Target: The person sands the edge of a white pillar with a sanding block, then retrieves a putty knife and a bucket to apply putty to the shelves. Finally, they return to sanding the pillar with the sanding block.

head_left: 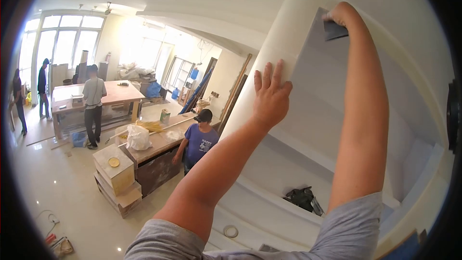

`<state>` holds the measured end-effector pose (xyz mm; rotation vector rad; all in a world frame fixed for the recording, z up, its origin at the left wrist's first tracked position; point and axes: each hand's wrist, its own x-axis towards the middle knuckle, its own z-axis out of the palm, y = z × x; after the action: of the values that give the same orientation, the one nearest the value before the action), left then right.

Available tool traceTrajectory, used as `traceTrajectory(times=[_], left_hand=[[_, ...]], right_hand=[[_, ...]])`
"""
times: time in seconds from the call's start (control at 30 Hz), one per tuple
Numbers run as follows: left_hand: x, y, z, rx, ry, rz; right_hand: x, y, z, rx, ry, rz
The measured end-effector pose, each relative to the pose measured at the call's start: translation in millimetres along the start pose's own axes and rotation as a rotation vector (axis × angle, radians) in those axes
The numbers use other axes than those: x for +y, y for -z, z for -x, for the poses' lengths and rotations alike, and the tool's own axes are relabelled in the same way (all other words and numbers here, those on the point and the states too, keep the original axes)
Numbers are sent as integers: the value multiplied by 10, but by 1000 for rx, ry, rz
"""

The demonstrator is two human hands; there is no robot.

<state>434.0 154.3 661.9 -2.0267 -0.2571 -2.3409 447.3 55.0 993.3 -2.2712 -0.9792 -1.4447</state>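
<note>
My left hand (273,94) lies flat against the rounded white column (284,33), its fingers stretched upward and the thumb out to the side. Higher up, my right hand (344,15) is closed on a dark grey sheet (335,32) that looks like sandpaper. The sheet is at the inner edge of the column, near the top of a recessed white wall niche (322,101). Part of the sheet is hidden behind my fingers and wrist.
Below are stepped white ledges with a black bag (301,198) and a coiled ring (230,231). A person in a purple shirt (201,139) stands beside a cluttered workbench (166,139). Farther back, several people stand around a large table (115,90). Stacked boxes (114,171) sit on the glossy floor.
</note>
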Motion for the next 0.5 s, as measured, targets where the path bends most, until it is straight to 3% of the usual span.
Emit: traceTrajectory(times=[0.07, 0.27, 0.37, 0.5], left_hand=[[-4, 1, 2, 1, 0, -4], [-2, 18, -3, -48, 1, -30], [36, 84, 31, -148, 27, -71], [336, 657, 68, -300, 29, 100]], right_hand=[[19, -7, 201, -41, 115, 97], [302, -242, 609, 50, 94, -460], [289, -329, 1181, -46, 109, -500], [363, -915, 1877, 117, 293, -687]])
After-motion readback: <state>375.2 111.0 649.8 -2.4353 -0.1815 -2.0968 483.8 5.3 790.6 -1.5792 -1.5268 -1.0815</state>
